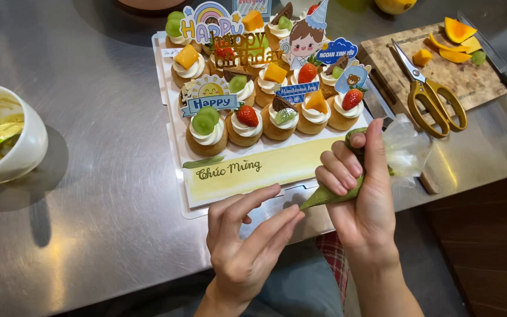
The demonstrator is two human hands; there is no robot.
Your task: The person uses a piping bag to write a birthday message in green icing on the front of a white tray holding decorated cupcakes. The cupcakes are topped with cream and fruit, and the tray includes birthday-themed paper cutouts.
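The right hand (362,199) is clamped around a green piping bag (335,191), its tip pointing toward eight o'clock at the cake board's (247,176) yellow strip. The left hand (247,240) rests loosely spread, fingertips steadying the tip. Cream cupcakes (247,123) sit at twelve o'clock; yellow scissors (432,97) lie at two o'clock on the steel surface (101,194).

Green piping bag (333,194); yellow scissors (432,100) (metal blades).
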